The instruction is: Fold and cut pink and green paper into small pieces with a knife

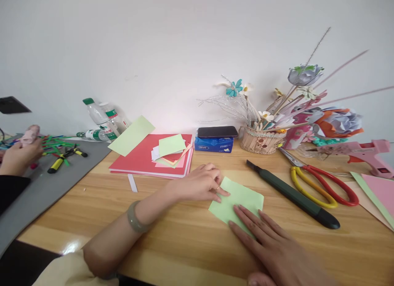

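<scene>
A light green sheet of paper lies on the wooden table in front of me. At its left edge is my left hand, its fingers curled and bunched, with the thumb and a fingertip pressed on the paper. The underside of those fingers is hidden. My right hand rests flat on the sheet's lower right part, fingers stretched out. To the right of the paper lies a dark green utility knife with its blade out. Beyond it are scissors with red and yellow handles.
A red stack of paper bears smaller coloured sheets. Behind are a phone on a blue tissue pack and a flower basket. A pink glue gun lies right. At left, another person's hand works beside pliers and bottles.
</scene>
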The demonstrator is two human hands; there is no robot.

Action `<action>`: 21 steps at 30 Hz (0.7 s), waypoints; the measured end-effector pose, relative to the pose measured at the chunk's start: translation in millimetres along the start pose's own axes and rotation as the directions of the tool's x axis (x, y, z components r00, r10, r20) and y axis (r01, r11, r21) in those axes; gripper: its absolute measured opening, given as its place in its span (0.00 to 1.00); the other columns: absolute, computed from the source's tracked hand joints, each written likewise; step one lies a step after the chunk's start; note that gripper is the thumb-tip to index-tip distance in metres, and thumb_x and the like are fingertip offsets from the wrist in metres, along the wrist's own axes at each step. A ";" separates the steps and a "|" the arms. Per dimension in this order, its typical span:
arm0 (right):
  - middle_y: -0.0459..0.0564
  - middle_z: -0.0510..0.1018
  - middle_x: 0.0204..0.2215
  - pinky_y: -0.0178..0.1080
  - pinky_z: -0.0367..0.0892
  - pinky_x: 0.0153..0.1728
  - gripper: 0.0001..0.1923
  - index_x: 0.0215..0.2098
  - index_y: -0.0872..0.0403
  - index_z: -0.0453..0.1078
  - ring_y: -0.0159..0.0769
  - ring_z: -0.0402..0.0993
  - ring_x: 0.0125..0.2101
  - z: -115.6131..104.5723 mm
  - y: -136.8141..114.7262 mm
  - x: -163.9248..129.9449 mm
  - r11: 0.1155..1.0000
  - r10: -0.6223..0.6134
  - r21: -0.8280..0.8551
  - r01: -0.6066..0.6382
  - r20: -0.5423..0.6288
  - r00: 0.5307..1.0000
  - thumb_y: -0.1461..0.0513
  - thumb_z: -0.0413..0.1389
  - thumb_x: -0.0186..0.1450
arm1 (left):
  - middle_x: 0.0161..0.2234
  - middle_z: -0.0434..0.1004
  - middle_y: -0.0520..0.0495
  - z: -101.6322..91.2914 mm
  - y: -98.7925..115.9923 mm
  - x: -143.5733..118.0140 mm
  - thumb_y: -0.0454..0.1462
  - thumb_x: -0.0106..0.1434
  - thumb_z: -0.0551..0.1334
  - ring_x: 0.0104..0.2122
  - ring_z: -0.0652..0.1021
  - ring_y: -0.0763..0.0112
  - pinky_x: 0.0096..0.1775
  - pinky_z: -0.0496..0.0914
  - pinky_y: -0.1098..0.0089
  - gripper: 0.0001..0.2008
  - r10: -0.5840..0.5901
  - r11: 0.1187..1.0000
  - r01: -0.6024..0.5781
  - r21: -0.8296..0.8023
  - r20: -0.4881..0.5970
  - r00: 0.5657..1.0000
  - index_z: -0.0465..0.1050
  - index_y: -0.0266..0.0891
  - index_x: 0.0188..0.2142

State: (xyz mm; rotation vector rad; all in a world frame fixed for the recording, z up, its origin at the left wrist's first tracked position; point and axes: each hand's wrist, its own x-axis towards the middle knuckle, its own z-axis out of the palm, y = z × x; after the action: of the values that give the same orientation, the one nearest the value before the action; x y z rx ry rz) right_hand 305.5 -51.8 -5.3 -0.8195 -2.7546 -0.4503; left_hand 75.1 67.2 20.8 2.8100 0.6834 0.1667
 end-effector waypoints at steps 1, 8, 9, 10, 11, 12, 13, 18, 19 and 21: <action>0.60 0.64 0.54 0.48 0.73 0.39 0.35 0.58 0.59 0.60 0.49 0.66 0.51 -0.8 -1.0 -4.2 0.999 0.023 -0.047 -0.024 -0.025 0.999 0.44 0.47 0.61 | 0.35 0.67 0.49 -3.8 5.0 -2.6 0.44 0.59 0.63 0.41 0.65 0.66 0.42 0.61 0.69 0.13 -0.011 0.999 0.011 0.049 0.003 1.000 0.75 0.51 0.44; 0.54 0.66 0.54 0.46 0.74 0.38 0.33 0.55 0.59 0.64 0.46 0.68 0.50 -5.7 -3.3 -10.2 0.992 0.056 -0.109 -0.061 -0.053 0.997 0.45 0.48 0.61 | 0.33 0.73 0.44 -2.9 43.4 8.8 0.38 0.64 0.59 0.40 0.71 0.62 0.41 0.65 0.65 0.11 0.002 0.943 0.003 0.333 -0.015 1.000 0.77 0.34 0.30; 0.54 0.66 0.54 0.47 0.73 0.38 0.33 0.55 0.58 0.64 0.46 0.67 0.50 -5.8 -2.8 -9.1 0.993 0.058 -0.096 -0.063 -0.054 0.997 0.44 0.48 0.61 | 0.35 0.74 0.44 2.7 44.8 12.5 0.36 0.65 0.57 0.41 0.72 0.63 0.43 0.66 0.66 0.11 0.044 0.950 -0.033 0.310 -0.028 0.999 0.76 0.33 0.34; 0.53 0.66 0.54 0.47 0.73 0.39 0.32 0.55 0.58 0.64 0.47 0.67 0.50 -5.5 -2.1 -8.4 0.995 0.063 -0.080 -0.067 -0.056 0.996 0.44 0.48 0.61 | 0.39 0.74 0.43 8.9 44.7 15.5 0.35 0.67 0.54 0.44 0.72 0.64 0.46 0.65 0.67 0.11 0.093 0.959 -0.079 0.273 -0.038 0.995 0.74 0.32 0.38; 0.53 0.66 0.54 0.48 0.73 0.39 0.32 0.55 0.57 0.64 0.47 0.67 0.51 -5.1 -1.3 -8.2 0.995 0.073 -0.060 -0.076 -0.059 0.996 0.44 0.49 0.61 | 0.44 0.74 0.42 15.1 43.5 17.4 0.34 0.68 0.52 0.48 0.70 0.65 0.50 0.64 0.68 0.12 0.139 0.965 -0.126 0.229 -0.040 0.990 0.72 0.32 0.43; 0.53 0.66 0.54 0.49 0.72 0.40 0.32 0.56 0.56 0.63 0.48 0.66 0.51 -4.4 -0.5 -8.5 0.996 0.083 -0.037 -0.086 -0.062 0.995 0.44 0.49 0.61 | 0.49 0.71 0.42 20.9 41.5 18.3 0.34 0.69 0.49 0.53 0.67 0.67 0.54 0.60 0.69 0.14 0.171 0.969 -0.162 0.186 -0.033 0.985 0.69 0.31 0.47; 0.53 0.66 0.54 0.49 0.72 0.40 0.33 0.57 0.54 0.62 0.48 0.66 0.51 -3.7 0.2 -9.2 0.996 0.093 -0.011 -0.094 -0.064 0.994 0.44 0.50 0.60 | 0.54 0.67 0.41 25.8 39.2 18.2 0.34 0.70 0.47 0.57 0.63 0.69 0.57 0.57 0.69 0.16 0.186 0.972 -0.181 0.147 -0.020 0.982 0.66 0.31 0.52; 0.54 0.66 0.55 0.51 0.70 0.41 0.34 0.58 0.54 0.61 0.50 0.64 0.53 0.5 1.5 -12.8 0.995 0.099 0.019 -0.098 -0.059 0.993 0.45 0.50 0.60 | 0.63 0.49 0.41 32.6 33.0 12.4 0.39 0.71 0.44 0.63 0.49 0.73 0.61 0.49 0.68 0.22 0.106 0.994 -0.104 -0.021 0.077 0.991 0.51 0.31 0.61; 0.54 0.65 0.55 0.51 0.70 0.42 0.34 0.58 0.55 0.60 0.50 0.64 0.53 1.5 1.2 -13.4 0.995 0.099 0.020 -0.098 -0.058 0.993 0.45 0.51 0.60 | 0.64 0.48 0.41 31.4 32.7 12.1 0.40 0.71 0.45 0.63 0.48 0.72 0.61 0.48 0.68 0.23 0.084 0.996 -0.081 -0.040 0.094 0.992 0.49 0.31 0.62; 0.54 0.64 0.56 0.51 0.70 0.42 0.36 0.61 0.54 0.56 0.50 0.63 0.53 3.8 -0.1 -15.1 0.994 0.105 0.041 -0.103 -0.060 0.993 0.45 0.51 0.60 | 0.64 0.45 0.39 28.8 31.5 12.5 0.42 0.70 0.47 0.64 0.46 0.71 0.61 0.47 0.65 0.26 0.040 0.998 -0.034 -0.057 0.115 0.993 0.46 0.30 0.63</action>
State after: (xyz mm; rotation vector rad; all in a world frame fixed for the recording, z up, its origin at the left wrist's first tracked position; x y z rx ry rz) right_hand 317.2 -57.9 -13.4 -0.9190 -2.6405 -0.3947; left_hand 104.7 39.9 2.0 2.7557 0.5916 0.0273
